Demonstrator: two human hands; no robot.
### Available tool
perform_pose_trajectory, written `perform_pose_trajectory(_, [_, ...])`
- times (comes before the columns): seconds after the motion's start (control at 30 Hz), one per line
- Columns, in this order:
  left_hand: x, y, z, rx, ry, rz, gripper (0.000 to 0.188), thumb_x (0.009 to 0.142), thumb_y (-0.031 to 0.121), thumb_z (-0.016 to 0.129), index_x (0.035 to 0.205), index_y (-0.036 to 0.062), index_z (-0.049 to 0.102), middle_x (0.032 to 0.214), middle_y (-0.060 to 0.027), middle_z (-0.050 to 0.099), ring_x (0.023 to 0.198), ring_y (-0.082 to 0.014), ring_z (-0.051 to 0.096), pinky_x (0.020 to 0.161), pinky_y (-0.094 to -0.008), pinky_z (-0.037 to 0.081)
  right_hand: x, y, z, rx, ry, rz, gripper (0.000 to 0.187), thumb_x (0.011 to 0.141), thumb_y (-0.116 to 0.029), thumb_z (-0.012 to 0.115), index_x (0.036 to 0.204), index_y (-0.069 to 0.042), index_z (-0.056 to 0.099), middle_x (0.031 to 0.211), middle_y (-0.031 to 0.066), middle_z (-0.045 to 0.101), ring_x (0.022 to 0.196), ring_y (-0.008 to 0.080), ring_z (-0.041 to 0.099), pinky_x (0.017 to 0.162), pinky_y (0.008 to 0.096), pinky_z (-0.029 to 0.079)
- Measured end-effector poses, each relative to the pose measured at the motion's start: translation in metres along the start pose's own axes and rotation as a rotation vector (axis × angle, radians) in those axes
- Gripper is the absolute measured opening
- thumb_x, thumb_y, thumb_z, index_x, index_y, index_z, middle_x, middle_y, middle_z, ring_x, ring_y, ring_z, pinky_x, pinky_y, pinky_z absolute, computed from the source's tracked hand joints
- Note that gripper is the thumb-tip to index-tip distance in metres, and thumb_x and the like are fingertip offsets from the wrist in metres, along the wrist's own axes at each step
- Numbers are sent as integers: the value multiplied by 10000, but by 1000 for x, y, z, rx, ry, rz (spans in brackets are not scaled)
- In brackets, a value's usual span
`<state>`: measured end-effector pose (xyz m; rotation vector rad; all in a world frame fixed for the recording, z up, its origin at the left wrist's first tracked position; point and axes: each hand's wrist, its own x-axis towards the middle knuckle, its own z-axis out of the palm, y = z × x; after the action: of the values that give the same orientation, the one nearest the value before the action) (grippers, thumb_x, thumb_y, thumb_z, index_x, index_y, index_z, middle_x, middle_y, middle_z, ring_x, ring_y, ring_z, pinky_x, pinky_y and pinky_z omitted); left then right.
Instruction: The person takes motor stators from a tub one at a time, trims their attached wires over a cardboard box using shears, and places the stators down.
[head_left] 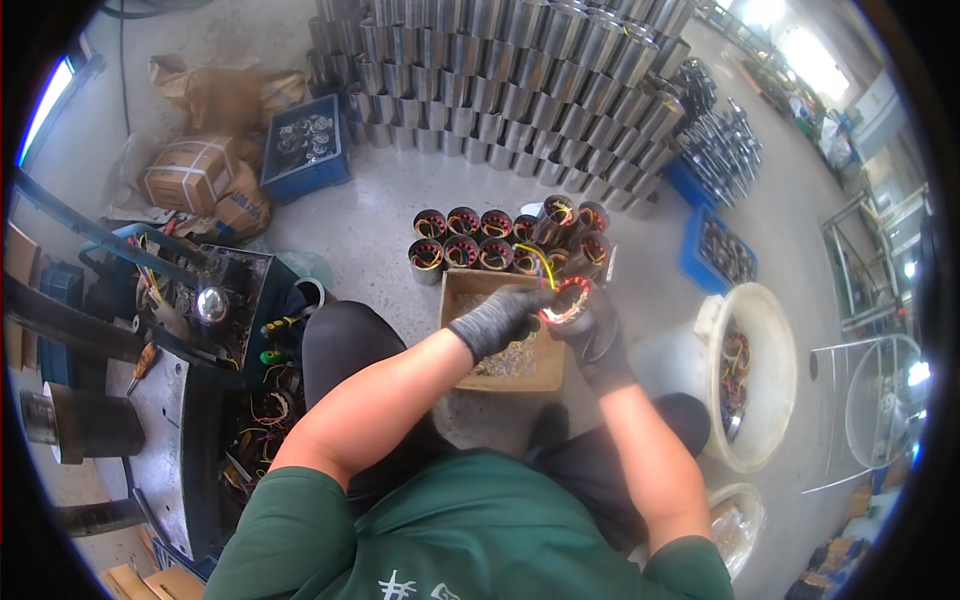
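Observation:
A motor stator (570, 303) with red and white windings around its open end is held up over a cardboard box (550, 375) on the floor. My right hand (600, 345), in a grey glove, wraps around the stator's side. My left hand (500, 318), gloved too, is closed with its fingertips at the left rim of the stator, where its lead wires come out. A yellow lead wire (543, 258) arcs up from that spot. Small scraps lie in the box below. Just beyond it, several metal cylinders (460, 252) with windings and coloured wires stand in rows.
Stacked bare metal tubes (500, 90) rise at the back. A blue crate (305, 150) of metal parts and a carton (190, 172) sit back left. On my left is a machine bench (170, 440); on my right, a white tub (705, 385) and a blue tray (715, 250) with parts.

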<state>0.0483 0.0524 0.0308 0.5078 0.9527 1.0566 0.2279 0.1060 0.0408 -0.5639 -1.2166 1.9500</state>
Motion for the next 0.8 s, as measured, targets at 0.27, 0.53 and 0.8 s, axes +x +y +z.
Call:
perform_pose_trajectory(0.27, [1, 12, 1, -107, 137, 105, 248, 911, 361, 632, 860, 121, 596, 625, 31, 482, 470, -68, 416, 420, -221, 306, 7, 8, -12, 138, 51, 174, 558, 868, -336, 660, 1282, -3, 493, 1211, 129, 592, 1089, 225, 616, 914, 356, 536])
perform_pose_trajectory(0.53, [-8, 26, -1, -439, 207, 99, 328, 960, 387, 549, 835, 89, 603, 674, 2, 559, 500, -73, 483, 438, -151, 407, 15, 10, -2, 102, -24, 42, 701, 860, -375, 647, 1354, 50, 387, 1213, 177, 599, 1096, 274, 619, 965, 383, 504])
perform_pose_trajectory(0.8, [-4, 17, -1, -412, 128, 137, 215, 945, 279, 584, 1056, 103, 638, 704, 17, 541, 475, -69, 434, 413, -197, 355, -2, -27, 44, 27, 31, 39, 446, 949, -267, 459, 1270, 42, 494, 1113, 159, 629, 978, 235, 632, 859, 348, 527])
